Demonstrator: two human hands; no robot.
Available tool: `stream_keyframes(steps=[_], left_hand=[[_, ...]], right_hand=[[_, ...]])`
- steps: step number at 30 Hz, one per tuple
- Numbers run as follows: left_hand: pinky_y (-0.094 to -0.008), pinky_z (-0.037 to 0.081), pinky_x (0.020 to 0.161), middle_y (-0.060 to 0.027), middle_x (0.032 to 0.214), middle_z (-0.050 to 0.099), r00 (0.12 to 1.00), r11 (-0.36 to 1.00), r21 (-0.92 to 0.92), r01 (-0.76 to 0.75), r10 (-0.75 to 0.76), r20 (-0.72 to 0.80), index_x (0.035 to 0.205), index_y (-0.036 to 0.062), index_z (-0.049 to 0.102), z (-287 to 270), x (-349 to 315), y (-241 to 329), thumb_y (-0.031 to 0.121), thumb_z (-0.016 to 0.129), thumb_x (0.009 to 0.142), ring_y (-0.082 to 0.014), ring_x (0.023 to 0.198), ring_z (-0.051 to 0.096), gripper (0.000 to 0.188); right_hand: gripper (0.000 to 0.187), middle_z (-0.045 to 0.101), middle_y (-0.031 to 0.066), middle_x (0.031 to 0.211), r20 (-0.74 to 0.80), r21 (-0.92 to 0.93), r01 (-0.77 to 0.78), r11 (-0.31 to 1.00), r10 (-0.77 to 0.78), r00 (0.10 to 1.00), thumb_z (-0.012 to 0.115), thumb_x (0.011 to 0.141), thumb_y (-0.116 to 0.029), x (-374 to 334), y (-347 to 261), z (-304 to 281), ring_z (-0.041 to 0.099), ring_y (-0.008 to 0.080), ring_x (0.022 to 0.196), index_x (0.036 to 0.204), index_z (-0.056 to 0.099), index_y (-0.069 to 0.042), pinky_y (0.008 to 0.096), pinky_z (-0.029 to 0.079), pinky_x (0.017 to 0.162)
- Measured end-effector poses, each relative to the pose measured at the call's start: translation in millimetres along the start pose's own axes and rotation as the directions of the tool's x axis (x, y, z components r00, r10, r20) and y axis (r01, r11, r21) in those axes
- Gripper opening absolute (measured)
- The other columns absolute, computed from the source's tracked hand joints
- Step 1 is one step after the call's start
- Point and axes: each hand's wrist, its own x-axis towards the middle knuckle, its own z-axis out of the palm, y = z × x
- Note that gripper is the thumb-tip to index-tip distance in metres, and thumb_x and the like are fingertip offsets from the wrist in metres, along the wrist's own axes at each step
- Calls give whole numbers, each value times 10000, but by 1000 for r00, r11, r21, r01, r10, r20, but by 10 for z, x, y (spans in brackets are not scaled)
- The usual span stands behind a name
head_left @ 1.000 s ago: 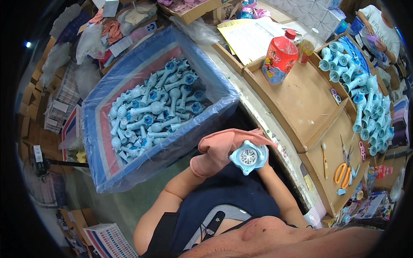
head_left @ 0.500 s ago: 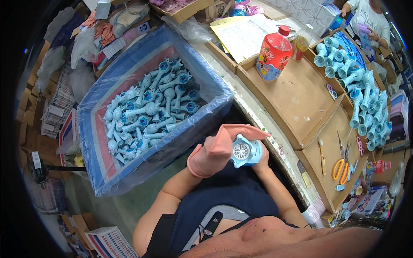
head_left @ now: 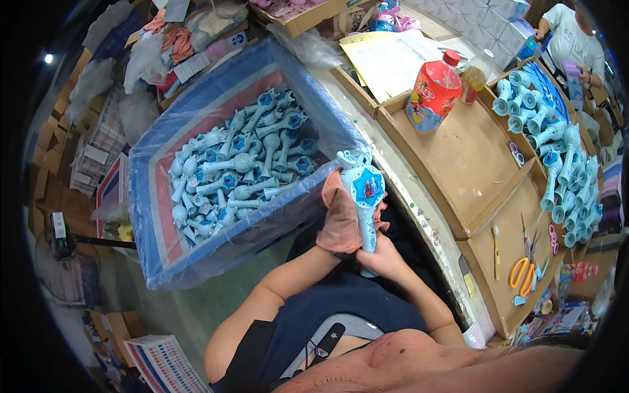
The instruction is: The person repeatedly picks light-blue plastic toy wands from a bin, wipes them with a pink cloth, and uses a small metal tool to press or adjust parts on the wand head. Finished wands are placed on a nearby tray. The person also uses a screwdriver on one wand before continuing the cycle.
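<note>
A light blue toy wand (head_left: 365, 190), with a star-shaped picture on its broad head, stands tilted before my body. My left hand (head_left: 342, 226) is draped in a pink cloth (head_left: 337, 209) and closes round the wand just below its head; the cloth hides much of that hand. Lower down, my right hand (head_left: 382, 259) grips the wand's handle near its end. To the left of both hands is a big crate (head_left: 149, 216) lined with clear plastic, where many similar wands (head_left: 229, 164) lie in a heap.
Right of me runs a worktable with cardboard trays (head_left: 452, 167). A red bottle (head_left: 434, 92), orange-handled scissors (head_left: 522, 275) and a brush (head_left: 496, 245) lie or stand there. Blue wand parts (head_left: 570, 170) are piled at the far right. Another person (head_left: 573, 42) stands at the back right.
The wand has turned from its round grille side to its picture side and now stands head up. My right hand has moved down onto the handle, and the cloth has shifted below the head.
</note>
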Motion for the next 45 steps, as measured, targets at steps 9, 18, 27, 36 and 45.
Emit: stream_keyframes(steps=[9, 18, 27, 36, 45], left_hand=[[-324, 465, 707, -20, 737, 504, 992, 966, -241, 97, -75, 100, 1253, 27, 524, -53, -75, 183, 641, 663, 814, -144, 551, 461, 768], [-220, 415, 589, 16, 729, 478, 959, 986, -118, 117, -81, 273, 1178, 41, 463, -33, -191, 167, 334, 650, 946, -104, 586, 458, 418], [-305, 464, 608, -32, 707, 495, 921, 478, 805, -351, 24, 388, 1021, 54, 557, -117, -128, 124, 264, 653, 873, -207, 623, 531, 275], [-366, 437, 465, 5, 696, 532, 868, -279, 823, -494, -106, 485, 768, 199, 552, 299, -215, 460, 248, 647, 779, -204, 639, 611, 108], [-292, 529, 702, -99, 892, 588, 975, 263, 940, -219, 18, 223, 1202, -11, 441, 46, -185, -397, 216, 734, 820, -173, 769, 641, 532]], right_hand=[[447, 652, 149, 842, 215, 307, 61, 950, -132, 968, 763, 761, -351, -94, -10, -10, 643, 244, 715, 982, 546, -29, 336, 504, 637], [391, 654, 91, 869, 286, 370, -17, 929, -97, 953, 713, 803, -259, -133, 94, -26, 633, 189, 772, 1061, 563, -6, 302, 498, 686], [449, 684, 164, 1098, -37, -77, 257, 963, -261, 965, 727, 808, -226, -66, 179, 46, 691, 270, 998, 1167, 566, -10, 352, 530, 845], [624, 597, 159, 1232, -516, 415, 517, 749, -274, 811, 677, 924, -234, 15, -386, -642, 576, 230, 1139, 1432, 379, -27, 377, 465, 975], [704, 628, 134, 1066, -586, 331, 509, 795, -249, 771, 753, 878, -283, 459, -759, -1125, 628, 156, 930, 1378, 371, 34, 291, 523, 801]])
